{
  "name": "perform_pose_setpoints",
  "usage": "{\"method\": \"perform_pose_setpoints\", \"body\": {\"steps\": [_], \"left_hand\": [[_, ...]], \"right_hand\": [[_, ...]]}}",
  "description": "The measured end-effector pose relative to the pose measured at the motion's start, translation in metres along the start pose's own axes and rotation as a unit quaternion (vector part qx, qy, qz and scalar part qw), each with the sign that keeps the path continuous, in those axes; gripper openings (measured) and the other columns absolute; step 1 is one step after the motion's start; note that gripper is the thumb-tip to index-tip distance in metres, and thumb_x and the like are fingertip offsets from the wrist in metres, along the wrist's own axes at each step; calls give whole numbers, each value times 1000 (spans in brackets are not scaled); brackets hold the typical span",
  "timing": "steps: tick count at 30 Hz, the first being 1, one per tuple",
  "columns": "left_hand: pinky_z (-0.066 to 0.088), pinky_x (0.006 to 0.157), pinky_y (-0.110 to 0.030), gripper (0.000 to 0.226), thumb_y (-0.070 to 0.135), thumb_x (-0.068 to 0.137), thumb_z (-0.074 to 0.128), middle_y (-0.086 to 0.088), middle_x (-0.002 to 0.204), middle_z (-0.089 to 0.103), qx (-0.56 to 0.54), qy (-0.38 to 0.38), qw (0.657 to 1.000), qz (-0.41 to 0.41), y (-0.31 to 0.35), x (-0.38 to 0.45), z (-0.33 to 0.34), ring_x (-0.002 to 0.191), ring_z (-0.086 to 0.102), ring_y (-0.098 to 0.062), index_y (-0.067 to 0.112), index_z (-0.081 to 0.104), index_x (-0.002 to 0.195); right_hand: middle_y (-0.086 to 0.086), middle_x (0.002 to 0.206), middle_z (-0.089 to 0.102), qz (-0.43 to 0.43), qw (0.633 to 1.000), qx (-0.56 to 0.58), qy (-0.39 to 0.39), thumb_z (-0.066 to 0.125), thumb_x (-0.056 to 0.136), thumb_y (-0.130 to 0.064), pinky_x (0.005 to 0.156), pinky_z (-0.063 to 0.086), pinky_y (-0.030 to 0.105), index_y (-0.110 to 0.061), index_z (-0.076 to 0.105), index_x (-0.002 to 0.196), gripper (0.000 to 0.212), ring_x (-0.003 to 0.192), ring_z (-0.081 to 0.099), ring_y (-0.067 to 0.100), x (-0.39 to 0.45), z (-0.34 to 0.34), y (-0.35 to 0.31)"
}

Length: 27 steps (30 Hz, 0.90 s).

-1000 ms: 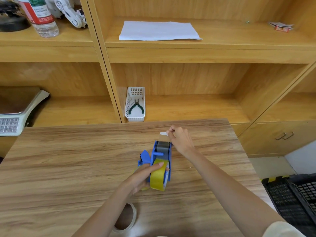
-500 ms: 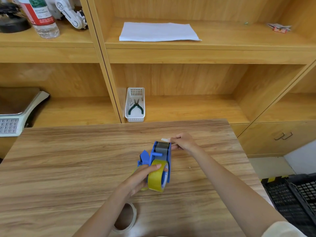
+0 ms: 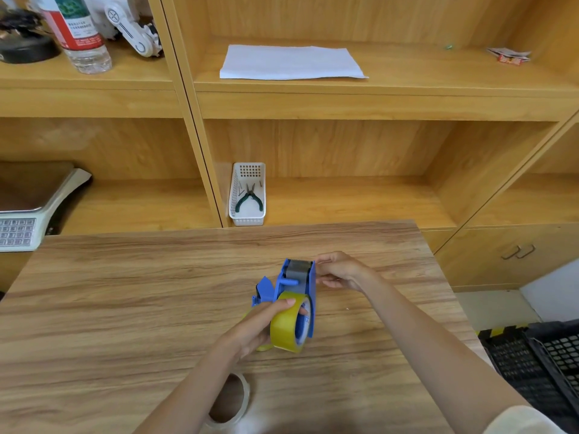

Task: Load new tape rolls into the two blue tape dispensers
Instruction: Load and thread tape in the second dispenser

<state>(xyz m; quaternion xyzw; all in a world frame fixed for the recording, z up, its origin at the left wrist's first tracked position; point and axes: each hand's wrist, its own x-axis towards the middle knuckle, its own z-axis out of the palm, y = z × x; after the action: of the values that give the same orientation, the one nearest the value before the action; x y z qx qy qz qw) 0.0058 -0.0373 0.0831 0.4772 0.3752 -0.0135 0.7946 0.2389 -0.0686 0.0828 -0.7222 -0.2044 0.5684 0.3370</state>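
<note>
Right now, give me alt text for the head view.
Left hand grips a yellow tape roll seated in a blue dispenser on a wooden table; right hand pinches at the dispenser's front end. A near-empty roll lies nearer the camera.

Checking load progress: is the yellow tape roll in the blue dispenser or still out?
In. The yellow tape roll sits in the blue dispenser, steadied by the left hand. Right hand pinches at the roller end; tape threading cannot be told.

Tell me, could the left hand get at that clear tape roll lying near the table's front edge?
Probably yes, once it lets go. The clear tape roll lies flat on the table beside the left forearm, with nothing on top of it. But the left hand now grips the yellow tape roll on the blue dispenser.
</note>
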Motion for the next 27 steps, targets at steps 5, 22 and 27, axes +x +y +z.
{"method": "perform_pose_setpoints", "body": {"steps": [5,22,27], "left_hand": [[59,75,-32,35,43,92,58,-6,111,75,-55,0,998,-2,5,4,2,95,72,-18,14,74,103],[59,88,-43,45,59,91,55,-3,99,78,-88,58,994,-11,21,36,19,95,73,-19,20,68,110],[47,74,-16,29,41,94,61,3,93,63,183,220,939,191,9,53,22,87,60,-9,13,58,100]], "right_hand": [[3,97,72,-48,998,43,-7,55,99,-12,89,53,29,-18,70,96,17,88,68,13,1,6,3],[-2,105,75,-166,982,-74,44,78,77,-45,92,57,35,-21,71,115,45,99,71,11,-11,-6,-1],[0,88,77,-187,939,-249,147,72,78,-48,75,54,42,-26,76,99,31,83,71,20,-10,-21,3]]}}
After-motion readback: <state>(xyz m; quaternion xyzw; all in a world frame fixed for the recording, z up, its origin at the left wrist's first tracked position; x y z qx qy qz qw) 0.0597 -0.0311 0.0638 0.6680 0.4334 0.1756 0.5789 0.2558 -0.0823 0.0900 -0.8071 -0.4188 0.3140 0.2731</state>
